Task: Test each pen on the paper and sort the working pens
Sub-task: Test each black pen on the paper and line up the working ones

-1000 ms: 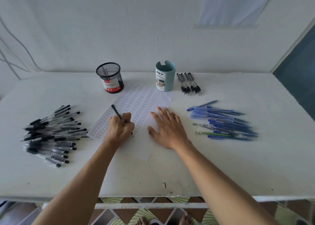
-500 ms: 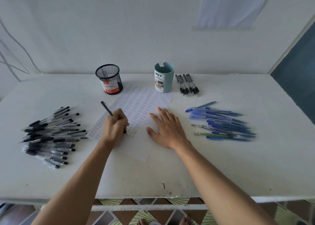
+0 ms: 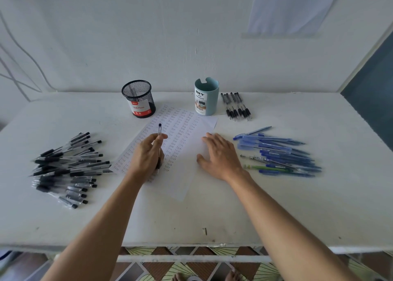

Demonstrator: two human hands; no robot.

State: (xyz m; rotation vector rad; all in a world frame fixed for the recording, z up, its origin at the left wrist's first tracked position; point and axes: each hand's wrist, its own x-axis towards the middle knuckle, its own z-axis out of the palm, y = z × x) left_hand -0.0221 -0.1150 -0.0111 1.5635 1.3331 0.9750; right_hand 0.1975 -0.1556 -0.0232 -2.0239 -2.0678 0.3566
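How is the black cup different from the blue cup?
The black cup is see-through wire mesh with a red label; the blue cup is solid, with a white label. The blue cup's rim has a notch; the black cup's rim is plain. Both stand upright with open tops.

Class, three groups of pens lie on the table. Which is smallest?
The black row right of the teal cup; the left pile and blue pile are far bigger.
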